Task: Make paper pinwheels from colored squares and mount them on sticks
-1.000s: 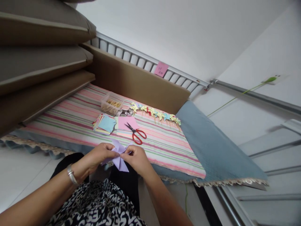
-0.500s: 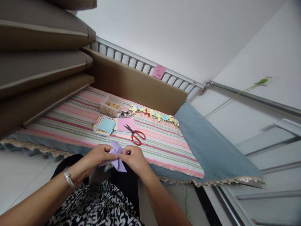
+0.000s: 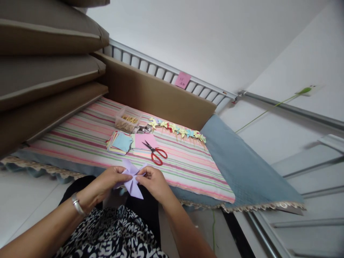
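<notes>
A lilac paper pinwheel (image 3: 132, 179) is held between both hands just in front of the near edge of the striped cloth (image 3: 88, 132). My left hand (image 3: 111, 179) pinches its left side, fingers closed on the paper. My right hand (image 3: 153, 181) pinches its middle from the right, fingers closed too. A silver bracelet (image 3: 76, 204) is on my left wrist.
On the cloth lie red scissors (image 3: 156, 153), a pile of coloured paper squares (image 3: 120, 142), a pink sheet (image 3: 145, 141), a clear box of sticks (image 3: 126, 122) and a row of finished pinwheels (image 3: 178, 129). Brown cushions (image 3: 45, 61) are stacked at left. A cardboard sheet (image 3: 156, 95) stands behind.
Both hands keep their hold on the pinwheel; the paper has turned slightly between the fingers. The view shifted a little.
</notes>
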`<state>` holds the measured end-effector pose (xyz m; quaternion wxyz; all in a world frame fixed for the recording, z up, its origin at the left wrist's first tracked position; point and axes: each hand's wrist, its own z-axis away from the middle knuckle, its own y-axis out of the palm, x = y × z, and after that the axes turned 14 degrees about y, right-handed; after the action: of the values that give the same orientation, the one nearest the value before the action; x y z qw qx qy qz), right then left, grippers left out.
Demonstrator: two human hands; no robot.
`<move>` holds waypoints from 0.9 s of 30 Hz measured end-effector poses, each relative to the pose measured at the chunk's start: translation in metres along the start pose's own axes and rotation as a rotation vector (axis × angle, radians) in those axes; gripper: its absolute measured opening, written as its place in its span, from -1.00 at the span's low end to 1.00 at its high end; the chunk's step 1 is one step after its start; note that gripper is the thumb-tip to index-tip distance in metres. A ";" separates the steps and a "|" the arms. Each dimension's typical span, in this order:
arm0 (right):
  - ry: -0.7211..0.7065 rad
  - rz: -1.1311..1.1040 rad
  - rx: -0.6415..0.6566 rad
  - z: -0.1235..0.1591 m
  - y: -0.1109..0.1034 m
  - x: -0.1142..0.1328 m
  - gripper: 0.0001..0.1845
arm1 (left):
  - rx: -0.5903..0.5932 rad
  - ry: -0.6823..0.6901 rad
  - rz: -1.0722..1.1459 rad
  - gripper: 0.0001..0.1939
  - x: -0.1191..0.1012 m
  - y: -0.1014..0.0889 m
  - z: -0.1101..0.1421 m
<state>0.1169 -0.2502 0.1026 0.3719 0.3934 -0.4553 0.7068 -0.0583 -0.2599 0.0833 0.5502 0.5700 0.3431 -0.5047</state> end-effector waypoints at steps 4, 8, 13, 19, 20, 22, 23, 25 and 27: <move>0.021 -0.128 -0.004 -0.002 0.003 -0.007 -0.92 | -0.025 -0.001 0.023 -0.82 0.003 0.000 -0.002; 0.018 -0.275 -0.052 -0.009 0.008 -0.015 -0.74 | -0.044 -0.006 0.027 -0.83 0.008 -0.001 -0.003; 0.119 -0.548 -0.071 -0.014 0.019 -0.030 -0.37 | -0.043 0.027 0.062 -0.84 0.011 0.000 -0.003; 0.140 -0.648 0.024 -0.009 0.027 -0.035 -0.57 | -0.016 0.008 0.026 -0.86 0.018 0.005 -0.005; 0.138 -0.648 0.003 -0.009 0.027 -0.035 -0.57 | -0.009 0.015 0.008 -0.85 0.021 0.005 -0.006; 0.121 -0.625 -0.047 -0.009 0.024 -0.035 -0.57 | 0.000 0.033 -0.048 -0.84 0.026 0.004 -0.008; 0.106 -0.591 -0.073 -0.009 0.022 -0.034 -0.58 | 0.004 0.038 -0.083 -0.83 0.028 0.004 -0.008; 0.075 -0.465 -0.129 -0.009 0.017 -0.031 -0.64 | 0.005 0.042 -0.161 -0.83 0.030 0.005 -0.008; 0.046 -0.307 -0.160 -0.007 0.011 -0.026 -0.73 | 0.013 0.039 -0.226 -0.83 0.030 0.006 -0.006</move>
<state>0.1164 -0.2516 0.0731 0.5158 0.4113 -0.4362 0.6120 -0.0436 -0.2596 0.0561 0.4794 0.5408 0.4126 -0.5545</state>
